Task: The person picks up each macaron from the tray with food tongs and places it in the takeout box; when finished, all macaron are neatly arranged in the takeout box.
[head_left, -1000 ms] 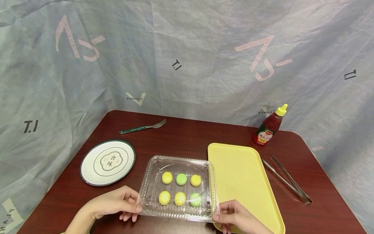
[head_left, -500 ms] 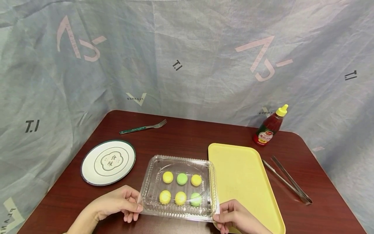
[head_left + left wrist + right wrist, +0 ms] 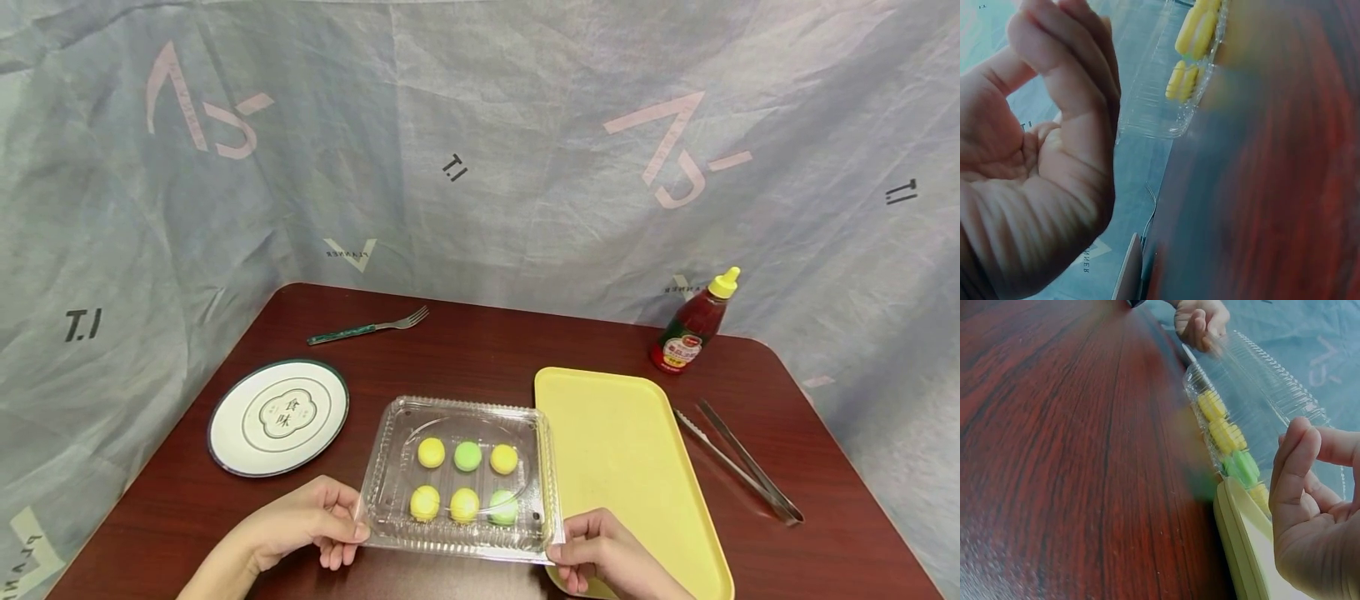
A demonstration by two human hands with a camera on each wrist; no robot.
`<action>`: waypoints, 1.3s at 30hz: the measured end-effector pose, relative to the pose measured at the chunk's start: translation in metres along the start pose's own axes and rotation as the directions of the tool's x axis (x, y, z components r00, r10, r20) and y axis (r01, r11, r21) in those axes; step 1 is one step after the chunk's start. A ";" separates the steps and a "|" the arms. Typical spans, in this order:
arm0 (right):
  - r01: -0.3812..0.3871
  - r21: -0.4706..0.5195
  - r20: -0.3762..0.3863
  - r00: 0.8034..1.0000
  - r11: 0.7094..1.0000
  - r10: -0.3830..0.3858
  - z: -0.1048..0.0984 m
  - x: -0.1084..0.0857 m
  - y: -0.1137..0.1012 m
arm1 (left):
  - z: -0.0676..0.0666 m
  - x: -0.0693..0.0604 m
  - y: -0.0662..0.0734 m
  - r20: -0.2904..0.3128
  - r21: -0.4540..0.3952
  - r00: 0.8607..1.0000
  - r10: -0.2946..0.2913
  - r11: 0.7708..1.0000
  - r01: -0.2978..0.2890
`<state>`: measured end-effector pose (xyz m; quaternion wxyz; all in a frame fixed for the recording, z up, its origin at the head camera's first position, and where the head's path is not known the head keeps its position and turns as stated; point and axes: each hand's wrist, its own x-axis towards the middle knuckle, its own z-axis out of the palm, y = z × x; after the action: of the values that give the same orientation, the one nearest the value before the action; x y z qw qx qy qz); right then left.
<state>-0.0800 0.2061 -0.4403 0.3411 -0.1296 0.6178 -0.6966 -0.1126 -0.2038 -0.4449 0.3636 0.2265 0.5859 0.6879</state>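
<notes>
A clear plastic clamshell box lies at the front middle of the table, with several yellow and green macarons in two rows inside it. My left hand pinches the box's near left corner between thumb and fingers. At the near right corner, my right hand pinches the rim the same way. In the right wrist view the macarons show from the side through the clear wall. The left wrist view shows my curled left hand beside the box.
Right of the box lies a yellow tray, partly under my right hand. Metal tongs and an upright red sauce bottle stand farther right. A white plate and a green-handled fork lie at left. A grey curtain hangs behind.
Both hands keep hold of the clear box. The box's near edge and the macarons have shifted very slightly upward in view; little else differs.
</notes>
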 end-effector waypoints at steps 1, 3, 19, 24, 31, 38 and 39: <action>-0.002 -0.003 -0.008 1.000 1.000 0.002 0.000 0.000 0.000 | 0.000 0.000 0.000 -0.004 0.000 1.000 -0.002 1.000 0.002; -0.006 -0.008 -0.019 1.000 1.000 0.005 0.001 0.000 0.000 | 0.000 -0.001 0.000 -0.011 0.003 1.000 -0.005 1.000 0.005; 0.047 0.040 0.047 0.998 0.998 -0.049 -0.003 0.004 0.005 | -0.004 -0.002 0.001 0.006 0.013 1.000 0.004 1.000 -0.004; 0.076 0.045 0.091 0.993 0.996 -0.080 -0.006 0.004 0.008 | -0.008 -0.004 0.001 0.031 0.044 0.999 0.025 0.999 -0.026; 0.042 0.025 0.102 0.994 0.999 -0.044 -0.012 0.000 0.002 | -0.012 -0.008 0.004 0.045 0.082 0.998 0.035 0.996 -0.038; -0.008 -0.081 -0.002 1.000 0.997 0.008 -0.024 -0.008 -0.013 | -0.022 -0.010 0.013 -0.032 0.143 0.999 0.021 0.990 -0.016; -0.016 -0.106 -0.019 1.000 0.994 0.014 -0.027 -0.009 -0.016 | -0.024 -0.010 0.014 -0.053 0.155 0.998 0.028 0.988 -0.019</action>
<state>-0.0945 0.2326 -0.4284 0.3333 -0.1364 0.6580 -0.6614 -0.1273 -0.2271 -0.4353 0.3204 0.2417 0.6444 0.6509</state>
